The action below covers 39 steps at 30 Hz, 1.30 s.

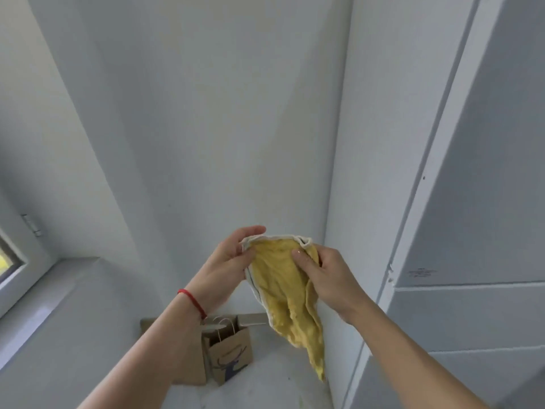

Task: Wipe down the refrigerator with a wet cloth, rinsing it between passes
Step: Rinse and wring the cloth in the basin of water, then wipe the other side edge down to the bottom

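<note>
A yellow cloth (287,293) with a white hem hangs in the air in front of me, held by both hands along its top edge. My left hand (227,261) grips the cloth's left corner; a red string circles that wrist. My right hand (323,274) pinches the right side, thumb on the front of the fabric. The cloth's lower end dangles down to the right. The white refrigerator (472,202) stands at the right, its side panel and door fronts in view, close beside the cloth.
A white wall (191,113) fills the middle. Brown paper bags (228,358) stand on the floor in the corner below my hands. A window sill (56,290) and window frame run along the left.
</note>
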Motion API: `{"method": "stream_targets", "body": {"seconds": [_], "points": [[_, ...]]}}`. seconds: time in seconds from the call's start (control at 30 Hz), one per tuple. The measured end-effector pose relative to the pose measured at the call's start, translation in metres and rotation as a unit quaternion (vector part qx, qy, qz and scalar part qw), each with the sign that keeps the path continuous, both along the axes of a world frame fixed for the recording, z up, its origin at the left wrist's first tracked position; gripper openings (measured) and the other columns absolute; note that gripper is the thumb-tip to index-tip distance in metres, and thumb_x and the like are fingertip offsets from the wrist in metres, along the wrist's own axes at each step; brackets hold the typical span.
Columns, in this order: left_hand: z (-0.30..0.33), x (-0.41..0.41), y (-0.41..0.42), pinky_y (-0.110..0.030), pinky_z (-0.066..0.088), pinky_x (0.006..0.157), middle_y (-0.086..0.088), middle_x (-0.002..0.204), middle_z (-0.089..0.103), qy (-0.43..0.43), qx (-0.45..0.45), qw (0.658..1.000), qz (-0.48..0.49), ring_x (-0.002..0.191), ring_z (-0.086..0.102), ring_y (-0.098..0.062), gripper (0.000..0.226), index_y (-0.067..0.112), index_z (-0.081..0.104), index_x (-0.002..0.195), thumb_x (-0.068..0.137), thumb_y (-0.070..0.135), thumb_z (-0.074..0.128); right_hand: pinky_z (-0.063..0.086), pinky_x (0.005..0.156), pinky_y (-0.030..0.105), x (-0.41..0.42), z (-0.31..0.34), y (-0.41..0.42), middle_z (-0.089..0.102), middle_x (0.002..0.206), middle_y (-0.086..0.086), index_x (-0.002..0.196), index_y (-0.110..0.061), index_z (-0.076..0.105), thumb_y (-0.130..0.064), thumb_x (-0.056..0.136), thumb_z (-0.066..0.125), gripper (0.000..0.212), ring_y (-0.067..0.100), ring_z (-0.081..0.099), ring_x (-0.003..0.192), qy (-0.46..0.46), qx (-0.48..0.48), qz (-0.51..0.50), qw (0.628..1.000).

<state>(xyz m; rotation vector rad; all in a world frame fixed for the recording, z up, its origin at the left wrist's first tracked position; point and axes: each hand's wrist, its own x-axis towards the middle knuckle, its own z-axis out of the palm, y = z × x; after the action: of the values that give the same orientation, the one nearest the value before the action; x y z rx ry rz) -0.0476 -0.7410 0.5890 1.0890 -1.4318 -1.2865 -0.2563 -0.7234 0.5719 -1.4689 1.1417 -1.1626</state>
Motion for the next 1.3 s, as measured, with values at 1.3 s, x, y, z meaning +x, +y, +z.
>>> {"method": "stream_targets", "body": {"seconds": [1.3], "points": [[-0.017, -0.015, -0.103, -0.047, 0.059, 0.091, -0.02, 0.11, 0.069, 0.065, 0.059, 0.981, -0.172, 0.1, 0.07, -0.028, 0.075, 0.029, 0.05, 0.14, 0.08, -0.005, 0.079, 0.049, 0.087, 0.022, -0.036, 0.012, -0.038, 0.063, 0.111, -0.008, 0.132, -0.036, 0.064, -0.024, 0.088, 0.079, 0.048, 0.009, 0.062, 0.098, 0.227, 0.004, -0.134, 0.965]]}}
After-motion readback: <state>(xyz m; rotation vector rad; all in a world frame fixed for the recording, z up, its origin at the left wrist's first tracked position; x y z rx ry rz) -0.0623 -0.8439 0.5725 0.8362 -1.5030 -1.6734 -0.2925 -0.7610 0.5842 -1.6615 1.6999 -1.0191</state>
